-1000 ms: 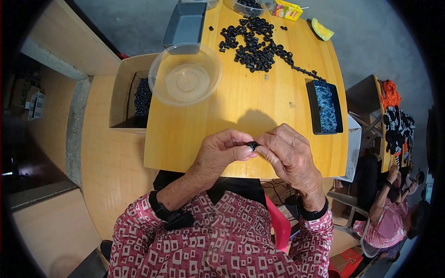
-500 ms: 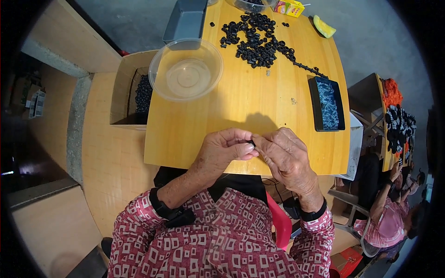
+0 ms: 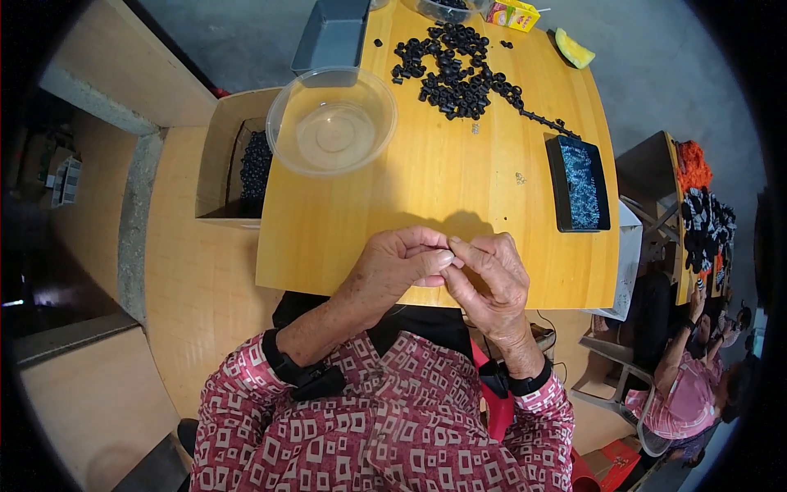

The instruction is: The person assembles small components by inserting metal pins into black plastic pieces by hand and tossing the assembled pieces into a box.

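Both hands meet above the near edge of the wooden table [image 3: 328,238]. My left hand [image 3: 385,266] is closed in a pinch around a small black part, which the fingers now almost wholly hide. Against those fingertips, my right hand [image 3: 494,279] pinches with thumb and forefinger; whatever lies between them is too small to make out. Farther off on the table is a loose heap of small black ring-like parts [image 3: 459,97]. To the right of the hands stands a black tray [image 3: 561,197] holding many tiny silvery pieces.
A clear plastic bowl [image 3: 334,135] overlaps the table's left edge, with a grey bin [image 3: 332,37] behind it. Left of the table, a cardboard box [image 3: 215,156] contains dark parts. A yellow carton [image 3: 512,15] and a melon slice [image 3: 574,51] lie far back. Another person [image 3: 684,394] sits at right.
My right hand has shifted slightly left and its fingers have turned into a fingertip pinch. The black part, visible before at my left fingertips, is now mostly covered. My left hand stays nearly in place.
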A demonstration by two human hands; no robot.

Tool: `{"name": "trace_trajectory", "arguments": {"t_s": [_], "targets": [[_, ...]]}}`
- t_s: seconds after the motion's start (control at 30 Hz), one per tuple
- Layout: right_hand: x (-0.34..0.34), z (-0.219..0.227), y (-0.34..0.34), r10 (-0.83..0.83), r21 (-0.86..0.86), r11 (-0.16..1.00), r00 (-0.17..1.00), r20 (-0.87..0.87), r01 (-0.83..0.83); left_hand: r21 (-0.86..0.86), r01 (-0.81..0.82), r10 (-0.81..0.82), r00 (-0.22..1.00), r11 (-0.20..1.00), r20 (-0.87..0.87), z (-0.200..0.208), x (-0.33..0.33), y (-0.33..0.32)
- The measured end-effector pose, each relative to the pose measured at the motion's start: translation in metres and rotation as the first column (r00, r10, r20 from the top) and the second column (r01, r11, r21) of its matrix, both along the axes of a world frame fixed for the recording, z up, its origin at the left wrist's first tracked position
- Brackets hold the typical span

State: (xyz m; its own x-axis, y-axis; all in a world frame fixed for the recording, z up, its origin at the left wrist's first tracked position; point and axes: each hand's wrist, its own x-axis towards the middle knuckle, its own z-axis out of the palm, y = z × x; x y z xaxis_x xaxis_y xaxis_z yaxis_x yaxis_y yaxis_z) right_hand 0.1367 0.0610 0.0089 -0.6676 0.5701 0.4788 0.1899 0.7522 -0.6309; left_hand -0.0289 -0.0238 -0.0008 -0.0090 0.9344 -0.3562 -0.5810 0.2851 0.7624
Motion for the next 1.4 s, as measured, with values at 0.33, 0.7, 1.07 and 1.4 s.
{"name": "trace_trajectory", "arguments": {"t_s": [0.33, 0.7, 1.07, 1.4], "targets": [[-0.004, 0.019, -0.003, -0.096, 0.302, 0.953, 0.98, 0.176, 0.039, 0.094, -0.077, 0.078, 0.997, 0.993, -0.016, -0.009, 0.006, 0.0], [-0.008, 0.016, 0.009, -0.062, 0.498, 0.865, 0.973, 0.223, -0.059, 0.098, -0.083, 0.093, 0.99, 0.992, -0.104, -0.004, 0.007, 0.0], [-0.005, 0.008, 0.014, -0.058, 0.457, 0.889, 0.987, 0.147, -0.015, -0.018, 0.014, -0.015, 0.996, 1.0, -0.086, 0.004, 0.001, 0.001], [-0.004, 0.008, 0.007, -0.074, 0.442, 0.897, 0.982, 0.175, -0.011, 0.079, -0.029, 0.046, 0.974, 0.996, -0.222, -0.001, 0.009, -0.002]]}}
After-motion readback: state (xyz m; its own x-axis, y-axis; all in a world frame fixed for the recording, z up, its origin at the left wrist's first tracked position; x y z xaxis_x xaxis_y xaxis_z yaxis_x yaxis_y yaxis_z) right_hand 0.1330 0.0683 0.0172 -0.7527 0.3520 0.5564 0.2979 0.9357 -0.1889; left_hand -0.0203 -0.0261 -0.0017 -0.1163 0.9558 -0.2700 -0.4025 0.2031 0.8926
